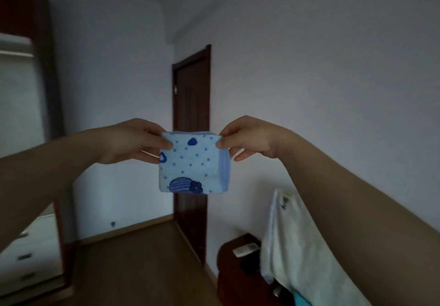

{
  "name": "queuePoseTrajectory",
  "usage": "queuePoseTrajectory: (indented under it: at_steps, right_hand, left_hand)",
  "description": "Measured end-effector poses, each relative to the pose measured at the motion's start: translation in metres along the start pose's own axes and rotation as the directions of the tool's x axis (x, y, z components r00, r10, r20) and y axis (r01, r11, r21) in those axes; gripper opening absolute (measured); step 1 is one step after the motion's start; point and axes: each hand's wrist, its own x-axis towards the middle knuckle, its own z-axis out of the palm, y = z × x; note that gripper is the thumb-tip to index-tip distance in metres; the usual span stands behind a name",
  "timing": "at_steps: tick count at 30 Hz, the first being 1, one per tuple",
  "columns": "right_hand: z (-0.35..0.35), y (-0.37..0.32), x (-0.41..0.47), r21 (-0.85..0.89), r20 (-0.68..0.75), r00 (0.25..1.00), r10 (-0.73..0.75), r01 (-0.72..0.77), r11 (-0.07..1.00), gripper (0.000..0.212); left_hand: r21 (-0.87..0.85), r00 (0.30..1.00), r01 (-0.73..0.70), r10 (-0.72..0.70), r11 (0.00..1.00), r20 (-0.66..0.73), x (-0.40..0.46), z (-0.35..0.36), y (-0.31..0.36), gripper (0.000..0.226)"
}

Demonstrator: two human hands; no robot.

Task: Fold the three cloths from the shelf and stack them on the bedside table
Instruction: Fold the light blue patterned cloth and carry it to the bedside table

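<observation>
A small light-blue cloth point(194, 164) with dark blue dots and a striped blue figure hangs folded in the air in front of me. My left hand point(133, 141) pinches its top left corner. My right hand point(247, 139) pinches its top right corner. The cloth hangs as a compact square with a folded edge on its right side. Low at the right stands the dark wooden bedside table point(228, 272), with a white remote point(246, 249) lying on its top.
A dark wooden door point(191, 105) stands behind the cloth. A mirrored wardrobe point(26, 139) fills the left side. A white cloth or bag point(290, 246) hangs at the lower right beside the table. Wooden floor point(133, 265) stretches below.
</observation>
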Motion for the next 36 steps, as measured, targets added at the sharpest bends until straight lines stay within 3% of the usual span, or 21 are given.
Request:
queuePoseTrajectory:
  at_steps: [7,19,27,36]
  right_hand:
    - [0.06,-0.017,0.157,0.04,0.042,0.992,-0.122,0.12,0.992,0.018]
    - [0.098,-0.001,0.481,0.088,0.128,0.937,-0.326,0.317,0.944,0.011]
    - [0.133,0.016,0.651,0.091,0.185,0.921,-0.343,0.331,0.939,0.013]
    - [0.195,0.049,0.831,0.021,0.194,0.938,-0.287,0.288,0.957,0.017]
  left_hand:
    - [-0.013,0.976,0.001,-0.004,1.0,-0.216,0.057,-0.099,-0.053,0.03]
    - [0.079,0.918,0.05,-0.015,0.996,-0.397,0.261,-0.246,-0.118,0.029]
    - [0.082,0.911,0.076,-0.036,0.994,-0.411,0.379,-0.332,-0.173,0.022]
    - [0.067,0.939,0.074,-0.047,0.995,-0.341,0.536,-0.44,-0.295,0.027]
